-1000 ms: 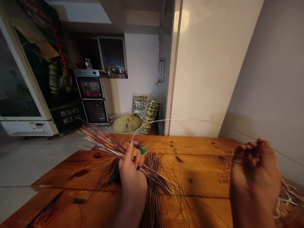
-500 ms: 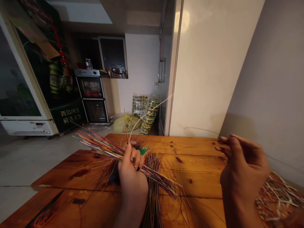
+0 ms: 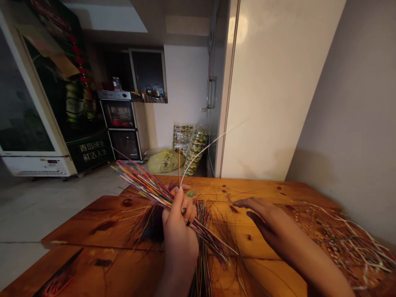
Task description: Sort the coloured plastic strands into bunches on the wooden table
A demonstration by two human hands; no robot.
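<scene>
My left hand (image 3: 182,218) is closed around a bundle of thin coloured wires (image 3: 145,183), its ends fanning out to the left and its tail slanting down to the right. Between thumb and finger, a white wire (image 3: 201,150) curves up and an orange wire (image 3: 180,161) stands upright. Beneath this hand, more loose wires (image 3: 202,264) lie on the wooden table (image 3: 262,231). My right hand (image 3: 260,210) hovers over the table with fingers stretched and apart, holding nothing that I can see.
At the table's right lies a heap of scrap wire bits and pale strands (image 3: 343,243). Beyond the table are a yellow bag (image 3: 165,161), a camouflage-patterned roll (image 3: 196,150), a two-door cabinet (image 3: 120,126) and a glass-door fridge (image 3: 27,103). A large pale panel (image 3: 269,90) rises behind the table.
My right hand has come in from the right toward the bundle; the thin wire trailing at its fingers no longer shows. My left hand has shifted slightly right with the wires.
</scene>
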